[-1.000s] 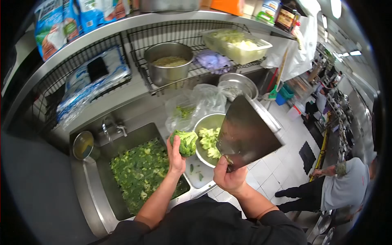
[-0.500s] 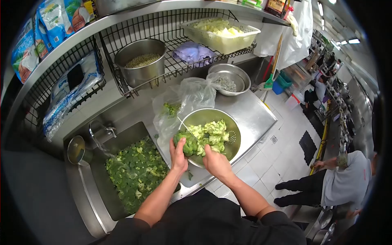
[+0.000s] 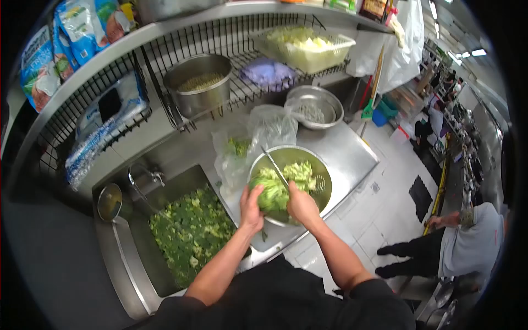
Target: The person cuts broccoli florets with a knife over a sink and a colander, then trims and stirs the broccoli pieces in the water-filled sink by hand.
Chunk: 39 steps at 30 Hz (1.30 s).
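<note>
A kitchen with a tiled floor (image 3: 356, 223) surrounds a steel counter (image 3: 350, 147); its sink (image 3: 138, 242) holds cut broccoli (image 3: 192, 234). Over the colander (image 3: 324, 179), the left hand (image 3: 252, 211) cups a broccoli head (image 3: 270, 192), fingers curved; the right hand (image 3: 302, 205) grips a knife (image 3: 276, 169), fingers closed, blade slanting up-left.

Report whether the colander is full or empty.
Neither, only partly filled: green pieces lie in the colander, and its bare, perforated wall shows toward the picture's right.
</note>
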Each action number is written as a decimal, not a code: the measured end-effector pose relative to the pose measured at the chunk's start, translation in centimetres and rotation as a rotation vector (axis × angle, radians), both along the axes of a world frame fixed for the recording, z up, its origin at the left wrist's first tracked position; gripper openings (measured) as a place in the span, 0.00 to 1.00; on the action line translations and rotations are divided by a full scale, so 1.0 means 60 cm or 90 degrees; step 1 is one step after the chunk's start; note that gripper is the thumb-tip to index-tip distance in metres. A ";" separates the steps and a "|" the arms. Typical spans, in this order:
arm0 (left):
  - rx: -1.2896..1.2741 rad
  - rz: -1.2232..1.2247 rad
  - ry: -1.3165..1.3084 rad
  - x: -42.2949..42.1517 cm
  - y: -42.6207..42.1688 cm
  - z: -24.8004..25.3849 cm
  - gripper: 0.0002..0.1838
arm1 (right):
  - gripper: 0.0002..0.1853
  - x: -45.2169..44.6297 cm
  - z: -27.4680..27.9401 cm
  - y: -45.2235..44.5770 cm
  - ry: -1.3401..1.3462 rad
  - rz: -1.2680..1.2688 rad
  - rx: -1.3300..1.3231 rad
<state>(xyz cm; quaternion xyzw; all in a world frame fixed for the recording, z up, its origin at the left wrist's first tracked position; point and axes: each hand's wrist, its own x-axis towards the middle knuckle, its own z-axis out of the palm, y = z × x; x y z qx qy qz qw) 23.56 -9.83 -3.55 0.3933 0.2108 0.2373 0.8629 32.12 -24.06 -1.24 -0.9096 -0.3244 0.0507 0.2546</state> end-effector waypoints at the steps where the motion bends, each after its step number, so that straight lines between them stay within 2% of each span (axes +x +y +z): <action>1: -0.026 -0.043 -0.002 -0.015 0.038 0.009 0.32 | 0.14 0.000 0.020 -0.011 -0.011 0.006 0.004; 3: -0.193 -0.170 -0.140 -0.052 0.111 0.008 0.35 | 0.13 -0.007 0.040 -0.041 0.046 -0.003 0.071; 5: -0.107 -0.191 -0.211 -0.095 0.153 0.016 0.38 | 0.13 -0.009 0.030 -0.054 0.093 0.003 0.095; 7: -0.089 -0.136 -0.235 -0.135 0.185 0.004 0.41 | 0.11 -0.031 0.012 -0.044 0.121 0.005 0.126; 9: -0.122 -0.093 -0.229 -0.184 0.220 -0.012 0.42 | 0.10 -0.055 -0.009 -0.023 0.117 0.025 0.162; 12: -0.172 -0.054 -0.218 -0.241 0.248 -0.041 0.42 | 0.11 -0.063 -0.019 -0.017 0.138 -0.034 0.201; 15: -0.164 0.018 -0.164 -0.299 0.253 -0.060 0.39 | 0.11 -0.042 0.023 -0.019 0.125 -0.056 0.120; 16: -0.203 0.042 -0.141 -0.315 0.250 -0.063 0.38 | 0.10 -0.035 0.012 -0.014 0.103 -0.044 0.218; 20: -0.301 0.086 -0.134 -0.358 0.234 -0.082 0.35 | 0.09 -0.027 0.026 -0.002 0.090 -0.028 0.169; 23: -0.300 0.076 -0.131 -0.377 0.219 -0.089 0.37 | 0.09 -0.045 0.027 -0.010 0.173 0.011 0.156; 25: -0.250 0.094 -0.091 -0.387 0.220 -0.129 0.35 | 0.10 -0.076 0.020 -0.006 0.149 0.049 0.151; 27: -0.241 0.138 -0.063 -0.385 0.220 -0.150 0.32 | 0.08 -0.125 0.016 0.015 0.193 0.081 0.254; 29: -0.223 0.148 -0.076 -0.390 0.219 -0.145 0.32 | 0.07 -0.162 0.013 0.037 0.183 0.139 0.271; 31: -0.208 0.138 -0.088 -0.382 0.212 -0.117 0.31 | 0.11 -0.195 0.011 0.060 0.138 0.209 0.267; 33: -0.249 0.082 -0.205 -0.376 0.198 -0.072 0.32 | 0.11 -0.228 0.036 0.085 0.131 0.268 0.270; 35: -0.237 0.092 -0.227 -0.374 0.191 -0.076 0.36 | 0.11 -0.256 0.046 0.110 0.170 0.304 0.313; 37: -0.237 0.098 -0.360 -0.369 0.180 -0.060 0.38 | 0.11 -0.275 0.066 0.134 0.196 0.320 0.324; 38: -0.167 0.133 -0.293 -0.367 0.175 -0.050 0.43 | 0.11 -0.283 0.081 0.144 0.185 0.323 0.353; 39: -0.164 0.138 -0.297 -0.367 0.173 -0.043 0.43 | 0.11 -0.291 0.095 0.152 0.175 0.327 0.382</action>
